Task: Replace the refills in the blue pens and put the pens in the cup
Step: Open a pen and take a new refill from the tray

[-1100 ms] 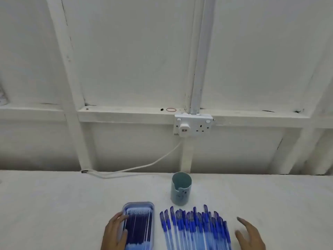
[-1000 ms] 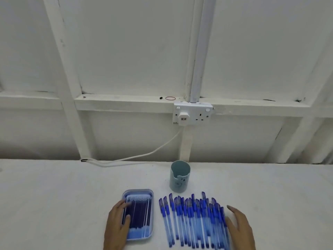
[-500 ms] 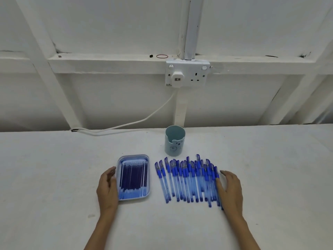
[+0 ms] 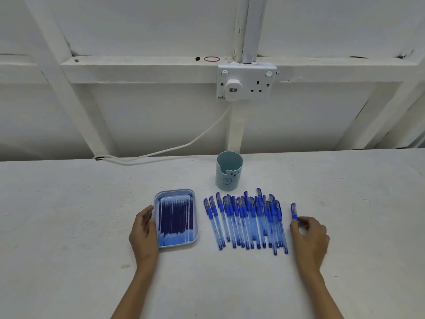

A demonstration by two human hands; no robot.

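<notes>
Head view: your right hand [image 4: 309,236] pinches one pen [image 4: 293,209], likely light, slick, so grip mid-barrel; left hand [image 4: 143,229] rests relaxed against tray [image 4: 174,191].

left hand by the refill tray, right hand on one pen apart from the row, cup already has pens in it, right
Only the cup is wrong: the head view shows no pens standing in it. The left hand is by the tray, and the right hand holds one pen apart from the row.
</notes>
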